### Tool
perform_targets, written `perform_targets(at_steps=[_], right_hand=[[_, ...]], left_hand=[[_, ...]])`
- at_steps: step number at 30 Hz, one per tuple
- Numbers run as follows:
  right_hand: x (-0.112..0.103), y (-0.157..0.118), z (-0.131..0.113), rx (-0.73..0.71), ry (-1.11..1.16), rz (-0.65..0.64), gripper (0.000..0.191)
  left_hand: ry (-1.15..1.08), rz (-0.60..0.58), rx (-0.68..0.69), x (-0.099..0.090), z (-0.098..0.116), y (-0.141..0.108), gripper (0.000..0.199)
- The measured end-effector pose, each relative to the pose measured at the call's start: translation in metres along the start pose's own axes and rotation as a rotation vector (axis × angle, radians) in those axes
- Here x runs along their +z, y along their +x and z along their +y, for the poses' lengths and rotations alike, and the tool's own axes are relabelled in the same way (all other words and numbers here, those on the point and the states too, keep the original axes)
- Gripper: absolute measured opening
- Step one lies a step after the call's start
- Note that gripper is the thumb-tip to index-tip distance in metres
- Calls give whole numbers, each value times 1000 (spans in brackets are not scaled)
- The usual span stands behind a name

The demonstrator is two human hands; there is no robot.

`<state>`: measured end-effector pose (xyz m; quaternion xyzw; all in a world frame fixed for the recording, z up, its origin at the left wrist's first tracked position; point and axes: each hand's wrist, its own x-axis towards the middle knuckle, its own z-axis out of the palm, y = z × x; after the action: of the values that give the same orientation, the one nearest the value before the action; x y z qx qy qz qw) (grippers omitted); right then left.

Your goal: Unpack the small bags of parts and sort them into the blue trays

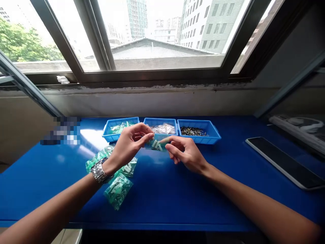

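Note:
Between my two hands hangs a small clear greenish bag [157,145] with white plugs and dark screws inside. My left hand [133,139], above a wrist with a metal watch [99,171], pinches the bag's upper left corner between thumb and finger. My right hand [185,151] is closed at the bag's right side, its index finger along the top edge. Behind the hands stand three blue trays: the left one [108,137] holds green bags, the middle one [172,133] clear packets, the right one [213,134] loose dark screws.
Several filled green bags [118,191] lie on the blue table [177,200] under and beside my left wrist. A phone-like dark slab [284,161] rests at the right. Metal posts rise at both sides, and a window stands behind the table. A pixelated patch covers the left back.

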<state>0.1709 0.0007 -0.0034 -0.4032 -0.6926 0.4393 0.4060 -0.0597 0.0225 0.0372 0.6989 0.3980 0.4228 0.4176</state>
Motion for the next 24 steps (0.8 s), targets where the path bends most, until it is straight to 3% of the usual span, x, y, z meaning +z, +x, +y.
perform_targets(at_steps=[3,8,15,24], right_hand=[[2,0,2,-4,78,80,31],[2,1,6,-28,153,146,31],[4,1,8,59,183,34,31],[6,1,11,75,154,101,32]], left_hand=[[-38,15,-13,7,-7,2,25],[-45,-82,-92,7,-17,-6,31],[-31,-47,-83,10,-25,-10,35],[34,-2,-21,12,-29,-15,31]])
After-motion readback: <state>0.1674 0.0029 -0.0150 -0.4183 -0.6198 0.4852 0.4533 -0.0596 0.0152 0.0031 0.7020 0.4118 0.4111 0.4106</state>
